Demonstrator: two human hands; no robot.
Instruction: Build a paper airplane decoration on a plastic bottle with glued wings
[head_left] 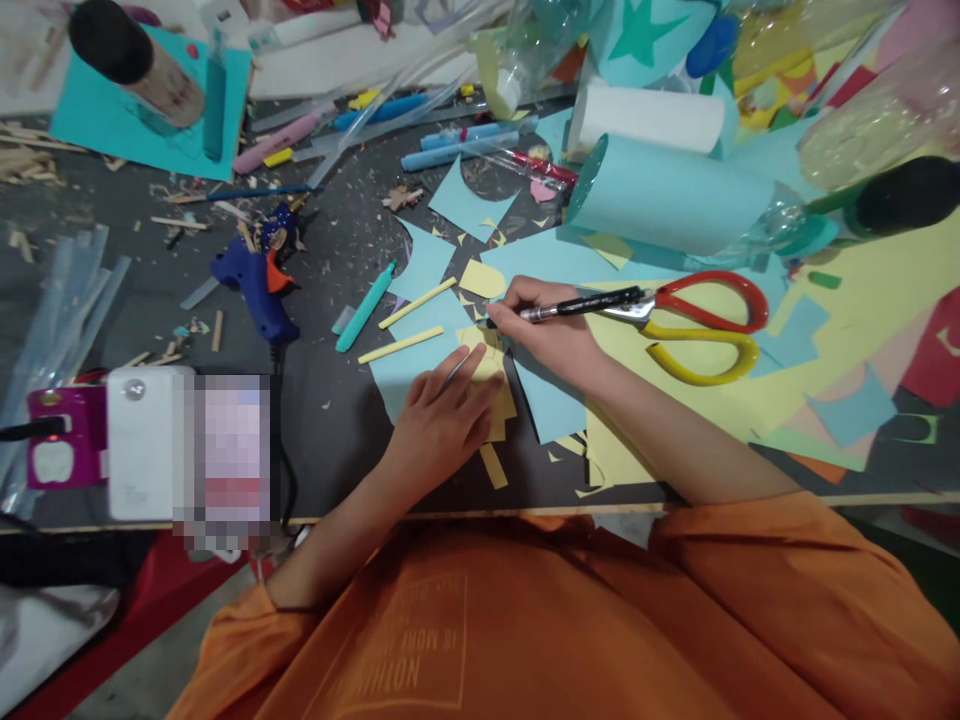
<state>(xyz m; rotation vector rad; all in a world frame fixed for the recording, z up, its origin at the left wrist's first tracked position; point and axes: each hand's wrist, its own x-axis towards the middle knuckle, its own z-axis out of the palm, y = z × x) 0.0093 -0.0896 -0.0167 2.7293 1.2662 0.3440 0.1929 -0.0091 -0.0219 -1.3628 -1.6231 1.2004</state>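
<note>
A black pen (577, 304) is held in my right hand (551, 330), its tip at the top of a small yellow paper piece (495, 425). My left hand (450, 410) lies on that piece with its fingers apart and partly covers it. Red-and-yellow-handled scissors (739, 345) rest just right of my right hand, on a large yellow sheet (622, 440). Two narrow yellow strips (401, 345) and a rounded yellow cutout (482, 280) lie above my left hand. Light blue paper (551, 395) is under and beside the pieces.
A blue glue gun (259, 290) and a teal marker (366, 307) lie to the left. Glue sticks (64, 330), a white box (146, 440) and a phone-like blurred object (236, 440) are further left. A blue paper cylinder (667, 195) and plastic bottles (885, 120) stand back right.
</note>
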